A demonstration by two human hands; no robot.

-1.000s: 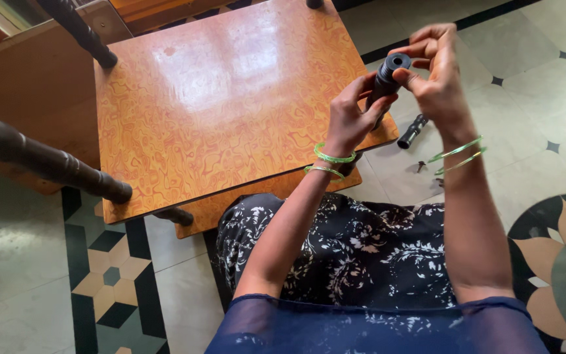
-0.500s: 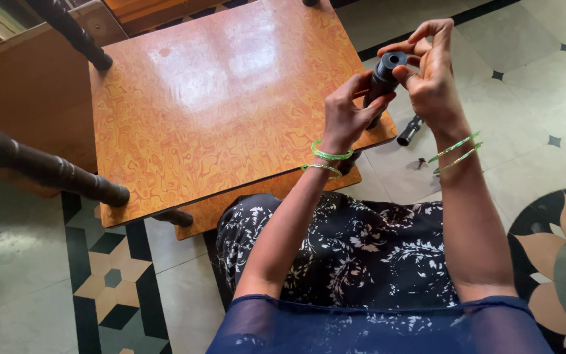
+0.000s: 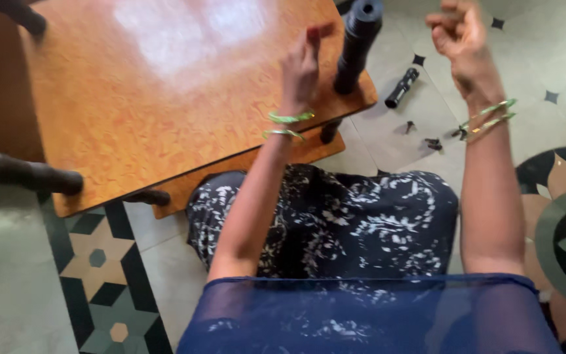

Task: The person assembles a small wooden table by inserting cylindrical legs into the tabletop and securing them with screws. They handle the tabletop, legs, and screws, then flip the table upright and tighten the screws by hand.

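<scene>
A black turned wooden leg (image 3: 355,42) stands upright on the near right corner of the orange patterned tabletop (image 3: 165,98). My left hand (image 3: 301,65) hovers just left of the leg with its fingers apart, not touching it. My right hand (image 3: 461,34) is raised to the right of the leg over the floor, its fingers curled in, and nothing shows in it. The picture is blurred by motion. Both wrists wear green bangles.
A second black leg piece (image 3: 402,87) lies on the tiled floor beside the table corner, with small dark screws (image 3: 435,142) near it. Other black legs (image 3: 24,174) stick out at the left. My lap in a dark flowered cloth (image 3: 335,216) fills the foreground.
Both hands held the black leg in the air before. Now it stands on the table corner, both hands have let go, and the view has swung.
</scene>
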